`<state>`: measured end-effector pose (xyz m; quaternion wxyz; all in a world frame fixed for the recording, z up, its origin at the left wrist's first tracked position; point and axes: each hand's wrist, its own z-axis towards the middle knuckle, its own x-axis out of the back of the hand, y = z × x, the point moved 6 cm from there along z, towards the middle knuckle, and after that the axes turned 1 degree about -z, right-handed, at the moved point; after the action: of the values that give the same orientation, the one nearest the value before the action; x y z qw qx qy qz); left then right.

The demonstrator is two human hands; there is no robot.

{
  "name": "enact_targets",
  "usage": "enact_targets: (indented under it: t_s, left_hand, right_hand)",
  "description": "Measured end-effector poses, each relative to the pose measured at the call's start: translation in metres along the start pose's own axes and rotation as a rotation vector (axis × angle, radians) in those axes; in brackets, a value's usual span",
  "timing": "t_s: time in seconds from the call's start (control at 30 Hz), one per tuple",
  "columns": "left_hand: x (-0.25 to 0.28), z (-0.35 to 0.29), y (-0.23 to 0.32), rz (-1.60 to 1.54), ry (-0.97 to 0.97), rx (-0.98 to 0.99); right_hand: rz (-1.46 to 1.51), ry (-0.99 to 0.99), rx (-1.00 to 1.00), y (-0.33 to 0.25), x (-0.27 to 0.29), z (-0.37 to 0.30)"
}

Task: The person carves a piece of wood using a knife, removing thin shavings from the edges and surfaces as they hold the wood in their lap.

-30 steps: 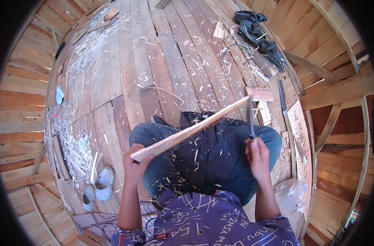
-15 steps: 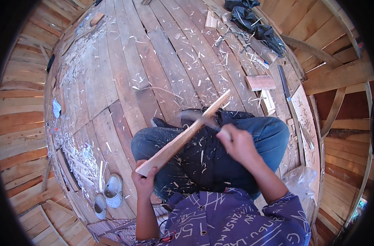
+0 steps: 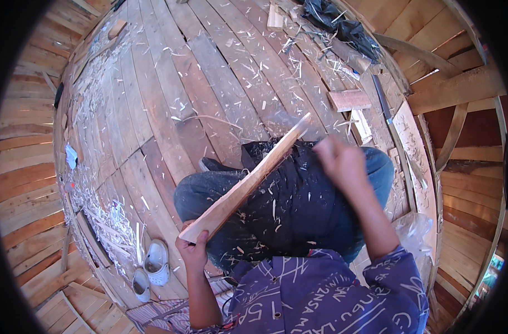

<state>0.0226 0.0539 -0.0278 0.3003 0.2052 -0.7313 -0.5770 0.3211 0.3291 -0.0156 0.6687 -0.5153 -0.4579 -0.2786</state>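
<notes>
A long, pale piece of wood [image 3: 245,181] slants across my lap, its wide end toward me and its narrow tip pointing away to the right. My left hand [image 3: 194,252] grips the wide end from below, thumb on the near face. My right hand [image 3: 343,161] is closed around the handle of a knife and is smeared by motion, to the right of the wood's far part. The knife's blade [image 3: 287,119] shows only as a grey blur by the narrow tip. Beneath the wood, a dark cloth [image 3: 298,206] strewn with shavings covers my crossed legs.
Shavings lie scattered over the plank floor [image 3: 170,100], with a thick heap [image 3: 106,220] at left. Grey clogs [image 3: 156,263] stand near it. At right are a short board [image 3: 349,100], a long dark-ended tool [image 3: 383,100] and a clear plastic bag [image 3: 414,228]. Black plastic [image 3: 354,36] lies far right.
The knife has moved away from me along the wood, from its middle to the tip. My right hand has risen up and right with it. The wood's wide end has shifted slightly left.
</notes>
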Motion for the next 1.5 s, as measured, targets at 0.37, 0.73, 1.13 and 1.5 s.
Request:
enact_targets:
  t_s: [0.37,0.73,1.13,1.5]
  left_hand:
    - [0.006,-0.002,-0.016,-0.068,0.157,0.017]
    - [-0.011,0.008,0.008,0.01,-0.099,-0.102]
    - [-0.01,0.004,0.005,0.009,-0.094,-0.125]
    - [-0.012,0.008,0.006,0.058,-0.083,-0.168]
  right_hand:
    - [0.688,-0.367,-0.139,-0.051,-0.02,-0.04]
    - [1.228,-0.628,-0.364,-0.049,-0.029,-0.073]
    - [1.225,-0.525,-0.416,-0.033,-0.019,-0.077]
    - [0.984,-0.441,-0.407,-0.022,-0.019,-0.069]
